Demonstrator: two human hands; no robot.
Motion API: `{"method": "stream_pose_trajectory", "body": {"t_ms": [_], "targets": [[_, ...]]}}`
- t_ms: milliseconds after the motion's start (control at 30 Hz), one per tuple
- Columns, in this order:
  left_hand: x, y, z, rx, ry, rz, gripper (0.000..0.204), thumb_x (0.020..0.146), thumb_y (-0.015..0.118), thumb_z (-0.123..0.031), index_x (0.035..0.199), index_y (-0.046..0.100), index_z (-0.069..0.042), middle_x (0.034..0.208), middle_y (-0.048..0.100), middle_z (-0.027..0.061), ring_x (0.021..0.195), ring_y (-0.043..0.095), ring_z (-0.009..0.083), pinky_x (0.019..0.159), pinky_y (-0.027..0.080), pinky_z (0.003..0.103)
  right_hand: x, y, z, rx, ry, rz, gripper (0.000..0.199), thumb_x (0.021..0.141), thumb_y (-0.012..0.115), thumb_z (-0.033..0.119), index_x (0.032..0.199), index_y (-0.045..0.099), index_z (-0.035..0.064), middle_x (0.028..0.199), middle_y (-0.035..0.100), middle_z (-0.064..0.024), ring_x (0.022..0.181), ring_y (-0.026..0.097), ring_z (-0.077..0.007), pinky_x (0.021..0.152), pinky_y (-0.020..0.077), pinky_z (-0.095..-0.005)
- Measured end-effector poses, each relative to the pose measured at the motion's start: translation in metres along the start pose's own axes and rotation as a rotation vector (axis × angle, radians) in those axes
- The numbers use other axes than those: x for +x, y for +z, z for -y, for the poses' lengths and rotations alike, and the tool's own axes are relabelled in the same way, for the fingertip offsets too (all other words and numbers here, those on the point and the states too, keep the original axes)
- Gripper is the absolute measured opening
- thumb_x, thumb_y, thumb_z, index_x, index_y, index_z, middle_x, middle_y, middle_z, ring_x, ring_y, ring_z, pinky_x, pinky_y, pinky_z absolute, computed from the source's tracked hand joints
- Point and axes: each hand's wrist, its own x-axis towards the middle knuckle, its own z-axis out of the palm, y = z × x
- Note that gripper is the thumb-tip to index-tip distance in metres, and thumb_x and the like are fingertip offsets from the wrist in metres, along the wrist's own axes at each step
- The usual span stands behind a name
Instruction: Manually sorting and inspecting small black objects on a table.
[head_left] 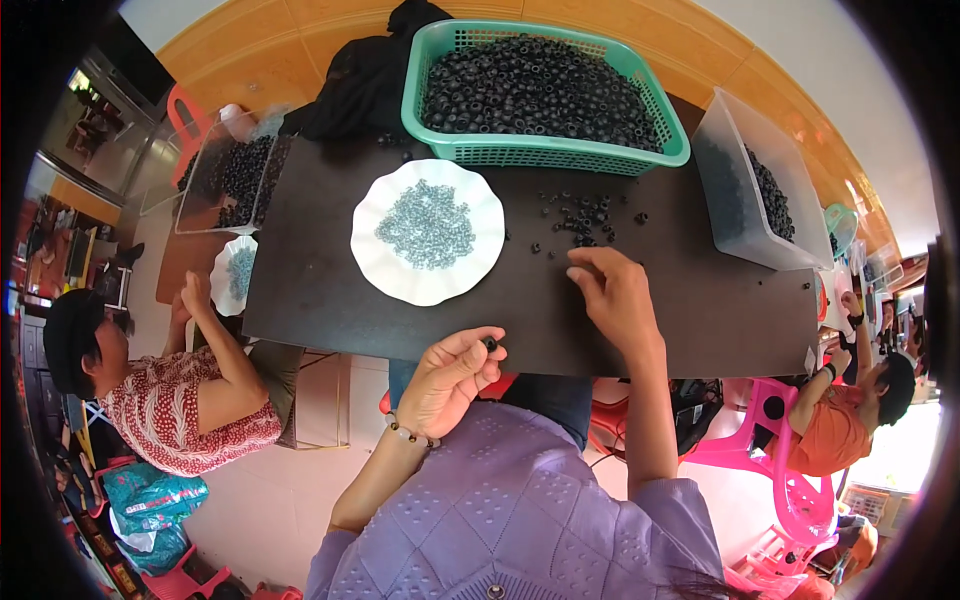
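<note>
Between the thumb and fingers of my left hand [450,375] is a small black ring-shaped part [490,343], held just off the table's near edge. My right hand [618,300] hovers over the table to the right, its thumb and forefinger tips drawn close together; anything between them is too small to make out. Just beyond it lies a loose scatter of black parts [585,215]. A white scalloped plate [372,272] sits to the left, bearing a heap of tiny clear bluish pieces [428,225].
At the back of the dark table [320,290] stands a green basket [545,157] full of black parts. A clear plastic bin [735,215] is at the right, beside another workstation. Dark cloth [360,85] lies at the back left. People sit at left [190,400] and right [830,420].
</note>
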Motion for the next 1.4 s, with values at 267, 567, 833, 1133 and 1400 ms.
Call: {"method": "stream_pose_trajectory", "body": {"t_ms": [267,567,833,1133,1400], "targets": [[-0.006,-0.013,-0.001,-0.130,0.038,-0.032,0.028,0.091,0.062,-0.018,0.114,0.059,-0.003,0.095,0.063,0.0043,0.078,0.056,0.0094,0.079,0.046,0.027,0.018,0.012,0.003,-0.178,-0.063,0.023,0.019,0.079,0.066,0.004,0.097,0.066,-0.0011,0.087,0.066,-0.0157,0.068,0.062,-0.0255,0.063,0.0483,-0.0327],[-0.005,-0.019,-0.006,-0.203,0.087,-0.001,0.025,0.091,0.062,-0.017,0.111,0.061,-0.002,0.097,0.065,0.0069,0.079,0.056,0.0103,0.077,0.047,0.025,0.033,0.025,0.028,-0.030,-0.150,0.097,0.015,0.080,0.064,0.004,0.095,0.066,0.0003,0.086,0.066,-0.0143,0.070,0.063,-0.0243,0.062,0.0486,-0.0329],[-0.014,-0.024,-0.013,-0.183,0.138,-0.048,0.025,0.091,0.063,-0.019,0.110,0.061,-0.003,0.095,0.065,0.0055,0.078,0.056,0.0091,0.077,0.046,0.025,0.058,0.035,0.045,-0.106,-0.208,0.116,0.011,0.080,0.063,0.003,0.091,0.066,0.0015,0.082,0.065,-0.0117,0.065,0.060,-0.0242,0.060,0.0462,-0.0324],[-0.013,-0.034,-0.012,-0.156,0.149,-0.072,0.026,0.091,0.063,-0.021,0.110,0.061,-0.003,0.092,0.064,0.0035,0.076,0.056,0.0081,0.074,0.046,0.024,0.065,0.076,0.062,-0.142,-0.402,0.397,0.014,0.079,0.060,0.006,0.089,0.069,0.0047,0.079,0.065,-0.0121,0.075,0.060,-0.0290,0.068,0.0476,-0.0385],[-0.015,-0.038,-0.012,-0.205,0.123,-0.082,0.021,0.092,0.062,-0.018,0.107,0.060,-0.003,0.089,0.062,0.0028,0.075,0.056,0.0091,0.075,0.047,0.026,0.068,0.090,0.072,-0.074,-0.372,0.474,0.014,0.080,0.060,0.007,0.089,0.070,0.0063,0.080,0.066,-0.0126,0.075,0.061,-0.0294,0.068,0.0482,-0.0379]]}}
